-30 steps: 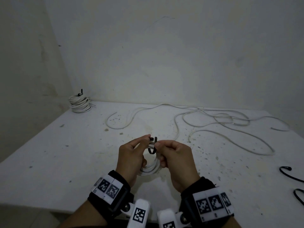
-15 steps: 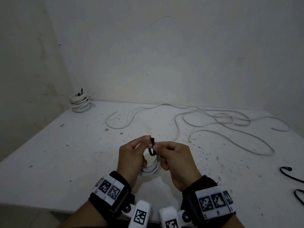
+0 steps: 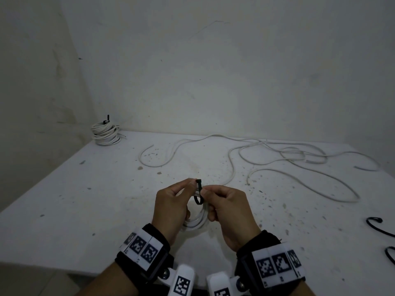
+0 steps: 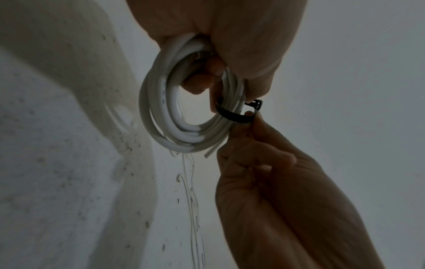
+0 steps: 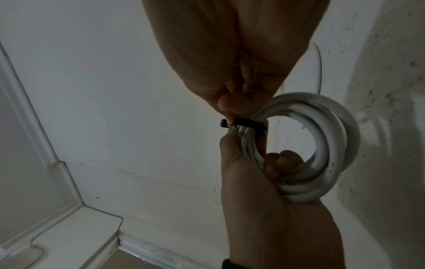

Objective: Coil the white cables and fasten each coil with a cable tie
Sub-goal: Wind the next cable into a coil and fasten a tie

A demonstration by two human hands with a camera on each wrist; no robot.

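Low in the middle of the head view, both hands meet above the white table (image 3: pixel 89 201). The left hand (image 3: pixel 171 208) has its fingers (image 4: pixel 202 81) curled through a small coil (image 4: pixel 161 116) of white cable, gripping it. A black cable tie (image 3: pixel 198 194) loops around the coil's strands at the side nearest the right hand (image 3: pixel 229 212). That hand's thumb and forefinger are pressed together, pinching the tie just beside its square head (image 4: pixel 257 105), while the other fingers are curled in. The left thumb lies against the tie's head from the other side.

In the upper left of the head view, at the table's far corner, sits a finished coil (image 3: pixel 105 133) with a black tie end sticking up. Loose white cable (image 3: pixel 277 161) sprawls across the upper right of the table. At the right edge lie spare black ties (image 3: pixel 378 227).
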